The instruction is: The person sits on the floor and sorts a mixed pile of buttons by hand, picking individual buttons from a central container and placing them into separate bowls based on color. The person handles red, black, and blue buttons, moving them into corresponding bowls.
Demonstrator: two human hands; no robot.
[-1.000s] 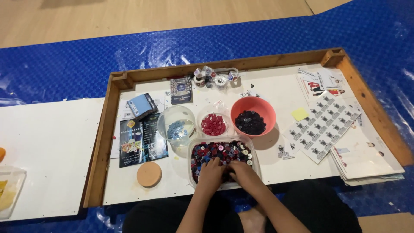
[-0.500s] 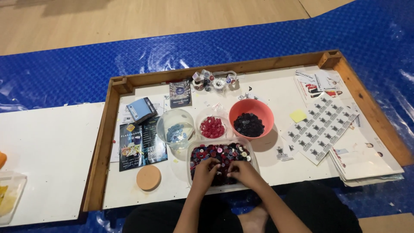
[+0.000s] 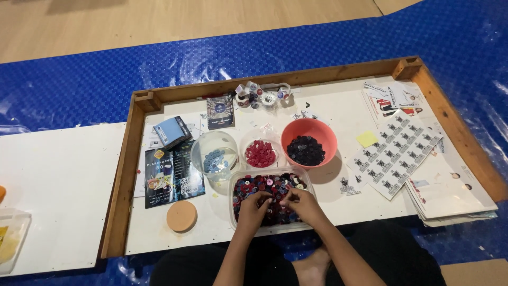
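Mixed buttons (image 3: 264, 185) lie under both hands' fingertips (image 3: 266, 199)

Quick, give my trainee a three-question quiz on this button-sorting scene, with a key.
1. True or false: both hands are in the clear tub of mixed buttons.
2. Which bowl holds the dark buttons? A) orange bowl B) clear glass bowl
3. What colour are the buttons in the small middle bowl?

Key:
1. True: left hand, right hand.
2. A: orange bowl; the clear glass bowl holds blue ones.
3. Red.
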